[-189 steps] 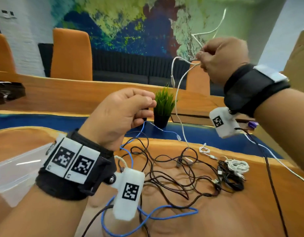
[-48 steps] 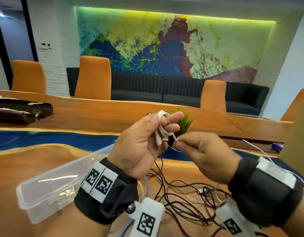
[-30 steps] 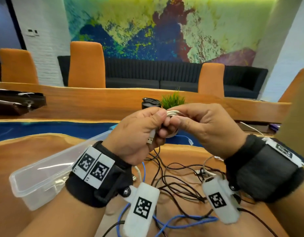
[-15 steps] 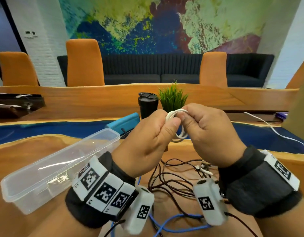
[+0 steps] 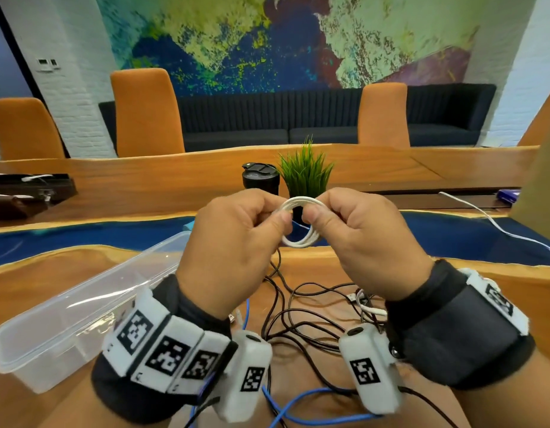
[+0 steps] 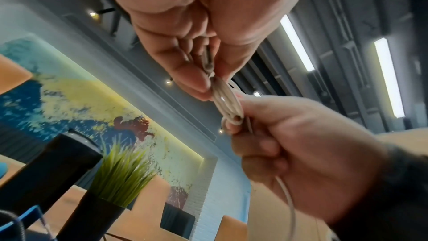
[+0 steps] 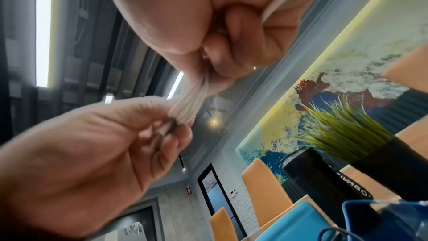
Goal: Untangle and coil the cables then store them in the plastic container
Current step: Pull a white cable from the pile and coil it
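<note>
Left hand (image 5: 233,242): pinched the left side of the white coil (image 5: 300,223) between thumb and fingers, held up above the table (image 5: 66,267)
Right hand (image 5: 366,239): pinched the coil's right side, fingers curled, thumb on the near strands
White coil: small loop of several turns, in the air between both hands, in front of the plant (image 5: 306,173)
Container (image 5: 60,329): clear plastic, open, on the table to the left, beside the left wrist
Other cables: black tangle (image 5: 301,316) and a blue cable (image 5: 301,400) loose on the table under the hands
Behind: black cup (image 5: 259,179) just left of the plant
</note>
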Demonstrator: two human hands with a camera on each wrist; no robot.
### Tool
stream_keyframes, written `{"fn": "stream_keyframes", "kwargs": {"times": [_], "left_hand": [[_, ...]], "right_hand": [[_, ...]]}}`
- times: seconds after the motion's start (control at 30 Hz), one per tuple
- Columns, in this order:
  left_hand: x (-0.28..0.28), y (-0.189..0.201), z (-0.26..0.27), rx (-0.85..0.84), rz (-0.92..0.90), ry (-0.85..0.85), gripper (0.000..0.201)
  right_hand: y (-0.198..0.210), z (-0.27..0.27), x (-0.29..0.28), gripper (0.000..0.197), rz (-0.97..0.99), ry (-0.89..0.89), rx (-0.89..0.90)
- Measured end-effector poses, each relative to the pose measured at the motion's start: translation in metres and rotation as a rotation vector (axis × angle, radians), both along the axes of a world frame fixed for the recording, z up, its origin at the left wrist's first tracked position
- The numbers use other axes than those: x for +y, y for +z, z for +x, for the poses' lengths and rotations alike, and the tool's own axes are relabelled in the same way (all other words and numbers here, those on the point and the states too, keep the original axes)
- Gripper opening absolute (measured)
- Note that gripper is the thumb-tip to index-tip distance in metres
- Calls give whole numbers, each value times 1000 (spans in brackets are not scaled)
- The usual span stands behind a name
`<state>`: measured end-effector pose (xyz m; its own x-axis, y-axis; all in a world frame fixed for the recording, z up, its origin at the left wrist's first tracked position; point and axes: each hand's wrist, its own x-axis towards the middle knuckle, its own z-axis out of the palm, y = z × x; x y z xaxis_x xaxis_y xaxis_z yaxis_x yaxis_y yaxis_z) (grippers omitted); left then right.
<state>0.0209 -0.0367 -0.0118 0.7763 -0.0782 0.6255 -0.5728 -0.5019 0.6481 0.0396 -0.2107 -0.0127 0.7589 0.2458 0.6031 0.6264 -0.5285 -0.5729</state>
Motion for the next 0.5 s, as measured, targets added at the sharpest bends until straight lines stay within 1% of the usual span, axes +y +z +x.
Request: {"fn": "stream_keyframes", "kwargs": {"times": [0.07, 0.1, 0.13, 0.23, 0.33, 0.4, 0.5], "left_hand": [[11, 3, 5, 75, -67, -22, 14], [19, 6, 8, 92, -101, -16, 17], [26, 9, 10, 96, -135, -5, 18], [43, 17, 13, 88, -200, 10, 17], [48, 20, 13, 74, -214, 5, 16], [51, 20, 14, 66, -224, 13, 17], [51, 20, 13, 59, -222, 17, 20]], "right_hand": [[5, -1, -8, 14, 56, 116, 90], [7, 0, -14, 14, 65, 130, 93], [8, 1, -21, 15, 52, 109, 62], [6, 13, -39, 19, -49, -34, -101], [-6, 26, -45, 21, -200, -173, -183], [-13, 31, -43, 23, -323, -280, -146], [-20, 36, -38, 26, -529, -432, 67]]}}
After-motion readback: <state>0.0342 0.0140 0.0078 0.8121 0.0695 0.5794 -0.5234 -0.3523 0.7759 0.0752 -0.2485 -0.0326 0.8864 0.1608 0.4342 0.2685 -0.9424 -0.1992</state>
